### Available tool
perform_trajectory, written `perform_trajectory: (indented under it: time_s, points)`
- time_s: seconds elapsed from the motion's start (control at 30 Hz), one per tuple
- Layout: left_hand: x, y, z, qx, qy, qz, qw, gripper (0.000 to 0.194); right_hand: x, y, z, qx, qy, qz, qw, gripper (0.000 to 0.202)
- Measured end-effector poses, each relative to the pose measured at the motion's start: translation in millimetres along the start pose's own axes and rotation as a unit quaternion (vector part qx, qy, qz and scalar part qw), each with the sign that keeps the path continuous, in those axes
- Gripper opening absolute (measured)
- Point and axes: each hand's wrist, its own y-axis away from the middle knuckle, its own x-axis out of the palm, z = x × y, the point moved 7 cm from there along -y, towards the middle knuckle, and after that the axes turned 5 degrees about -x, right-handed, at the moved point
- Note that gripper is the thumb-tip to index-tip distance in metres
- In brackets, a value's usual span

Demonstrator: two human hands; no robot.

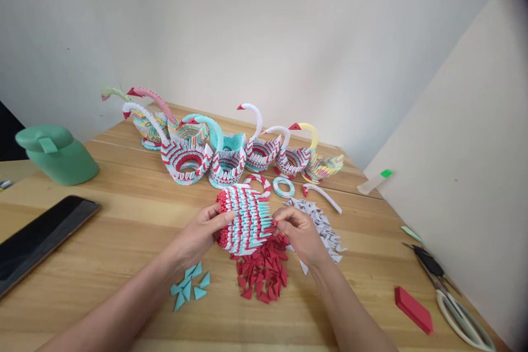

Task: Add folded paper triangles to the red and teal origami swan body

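My left hand (209,226) grips a folded-paper body (246,221) by its red end, thumb on the near side. The body is built of rows of red, white and turquoise paper pieces and lies on its side, points facing right. At those points my right hand (297,226) pinches a small red paper triangle (275,223), partly hidden by the fingers. Under the body spreads a pile of red paper triangles (264,272). White paper triangles (325,228) lie behind and beside my right hand. Several turquoise triangles (190,284) rest near my left forearm.
Several finished paper swans (187,162) stand in rows at the back. Before them lie a red-white ring (267,184), a turquoise-white ring (284,187) and a white neck (324,196). A phone (45,239) and green container (58,154) are left; scissors (454,308) and a red block (413,309) right.
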Motion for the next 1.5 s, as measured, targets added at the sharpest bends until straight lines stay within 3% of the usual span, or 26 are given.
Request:
perform_trajectory:
  time_s: [0.13,0.3,0.47,0.83,1.17,1.23,1.33,1.5]
  points:
    - [-0.8,-0.2,0.4,0.012,-0.04,0.002,0.999,0.04,2.9,-0.3,8.7,-0.009,0.046,-0.002,0.999,0.015]
    - [-4.1,2.9,-10.3,0.079,-0.152,-0.035,0.985,0.038,0.8,1.5,20.2,-0.004,0.148,-0.056,0.987,0.014]
    - [-3.3,3.4,-12.4,0.086,-0.171,-0.043,0.98,0.038,-0.3,-0.3,13.6,0.03,0.111,-0.034,0.993,0.032]
    - [-2.6,1.8,-7.7,0.085,-0.174,-0.04,0.98,0.033,11.4,1.1,2.1,0.083,0.055,-0.024,0.995,0.031]
    - [-1.8,5.0,-10.7,0.107,-0.198,-0.054,0.973,0.032,11.2,-1.3,12.9,0.026,0.138,-0.017,0.99,0.029]
    - [-7.0,5.1,-11.9,0.12,-0.202,-0.064,0.97,0.03,1.8,-2.4,28.7,-0.009,0.18,-0.009,0.984,0.033]
    - [-15.6,2.3,-10.6,0.128,-0.186,-0.076,0.971,0.029,-24.2,2.6,54.2,-0.043,0.292,-0.048,0.954,0.032]
    - [-21.8,-1.5,-6.6,0.126,-0.14,-0.088,0.978,0.031,-35.7,27.4,54.3,-0.028,0.479,0.057,0.876,0.019]
